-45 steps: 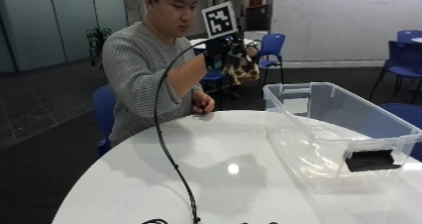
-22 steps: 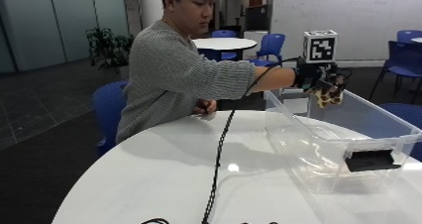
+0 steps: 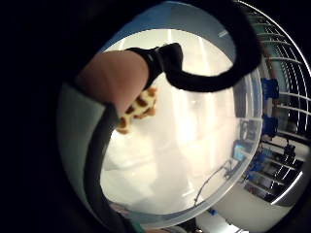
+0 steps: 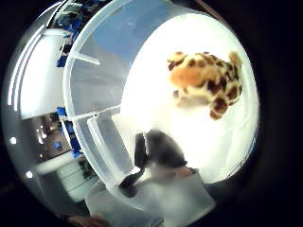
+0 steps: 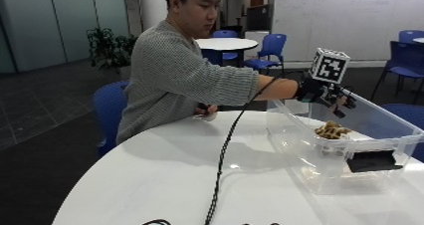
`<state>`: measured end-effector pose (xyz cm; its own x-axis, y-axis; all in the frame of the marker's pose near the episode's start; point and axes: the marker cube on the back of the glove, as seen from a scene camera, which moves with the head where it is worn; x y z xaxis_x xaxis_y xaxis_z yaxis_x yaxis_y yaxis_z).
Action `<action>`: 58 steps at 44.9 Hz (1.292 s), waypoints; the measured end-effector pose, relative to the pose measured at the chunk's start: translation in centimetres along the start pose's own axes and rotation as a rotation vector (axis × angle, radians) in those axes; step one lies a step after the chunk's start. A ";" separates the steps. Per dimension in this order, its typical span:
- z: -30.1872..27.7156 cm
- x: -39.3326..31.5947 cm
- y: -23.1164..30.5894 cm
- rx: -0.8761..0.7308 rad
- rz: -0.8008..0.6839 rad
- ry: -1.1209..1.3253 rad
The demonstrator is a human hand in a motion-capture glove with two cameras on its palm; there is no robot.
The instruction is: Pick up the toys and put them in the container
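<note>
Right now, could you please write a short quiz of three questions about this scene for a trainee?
1. True or false: the spotted plush toy is inside the clear plastic container.
2. Which of the hands is over the container? A) the gloved right hand B) the bare hand C) both
3. Fill in: the container stands on the white round ____.

Key
1. True: the toy is inside, below the gloved hand, and the fingers do not touch it.
2. A: the bare hand is at the table edge near the person's body.
3. table
</note>
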<state>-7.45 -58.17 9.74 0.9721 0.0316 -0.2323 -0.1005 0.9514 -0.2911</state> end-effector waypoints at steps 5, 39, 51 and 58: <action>-0.4 -1.4 0.6 0.008 -0.104 -0.079; 2.1 12.5 43.1 0.412 -0.278 -0.064; 11.0 10.4 53.2 0.464 -0.093 -0.201; 17.0 8.6 55.7 0.363 -0.007 -0.272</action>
<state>-1.06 0.33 7.23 0.9977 0.0578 0.0351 -0.0599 0.9962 0.0634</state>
